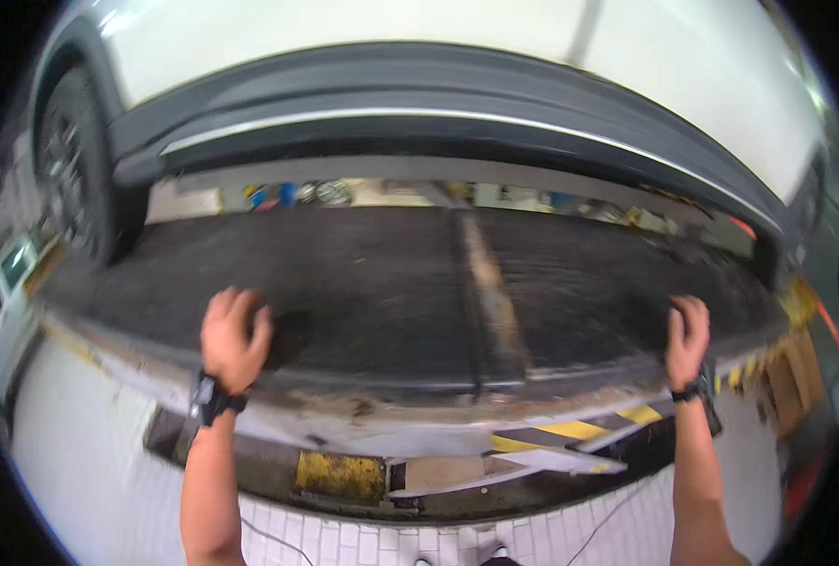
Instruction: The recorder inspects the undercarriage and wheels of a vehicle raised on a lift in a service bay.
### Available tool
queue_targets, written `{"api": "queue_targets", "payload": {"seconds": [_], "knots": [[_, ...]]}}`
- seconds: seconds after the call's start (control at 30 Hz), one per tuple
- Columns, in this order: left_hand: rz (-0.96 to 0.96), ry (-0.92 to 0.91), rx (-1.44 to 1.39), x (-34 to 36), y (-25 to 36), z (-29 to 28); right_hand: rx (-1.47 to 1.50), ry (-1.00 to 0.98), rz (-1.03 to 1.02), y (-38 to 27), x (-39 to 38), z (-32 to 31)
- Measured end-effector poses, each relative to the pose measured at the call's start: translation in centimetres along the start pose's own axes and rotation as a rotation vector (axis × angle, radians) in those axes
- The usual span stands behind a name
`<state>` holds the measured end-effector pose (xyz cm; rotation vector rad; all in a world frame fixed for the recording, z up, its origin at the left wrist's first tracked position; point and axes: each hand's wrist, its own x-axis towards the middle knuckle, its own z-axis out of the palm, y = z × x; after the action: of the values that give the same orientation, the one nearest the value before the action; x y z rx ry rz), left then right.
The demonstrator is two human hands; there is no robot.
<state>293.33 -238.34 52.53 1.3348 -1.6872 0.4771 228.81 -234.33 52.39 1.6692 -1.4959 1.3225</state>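
Note:
My left hand [235, 341] hovers over the left part of a dark, worn lift platform [363, 292], with nothing in it. Its fingers curve forward and the thumb stands apart from them. Above the platform's right part, my right hand [687, 338] is likewise empty, thumb and fingers parted. Each wrist carries a black band; the left one looks like a watch [209, 398]. Whether either hand touches the platform is hard to tell through the blur. Beyond both hands a white car stands with its dark sill [419, 94] facing me.
The car's wheel [84, 170] rests at the platform's far left. Yellow-and-black striping [570, 431] runs along the near edge. Below lies a recess with a yellow block [340, 474]. Cardboard [797, 377] leans at the right. White tiles [363, 542] and thin cables lie near my feet.

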Motion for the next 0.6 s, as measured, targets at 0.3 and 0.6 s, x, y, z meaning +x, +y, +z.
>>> {"api": "queue_targets", "payload": {"seconds": [0.3,0.6], "knots": [[0.119,0.092,0.137,-18.6,4.2,-1.0,0.037,0.017,0.165,2.2,-14.0,-10.5],[-0.495,-0.488,-0.292,-48.1,11.4,10.0,-0.139,0.126,0.806,8.0,-41.7,-28.2]]}}
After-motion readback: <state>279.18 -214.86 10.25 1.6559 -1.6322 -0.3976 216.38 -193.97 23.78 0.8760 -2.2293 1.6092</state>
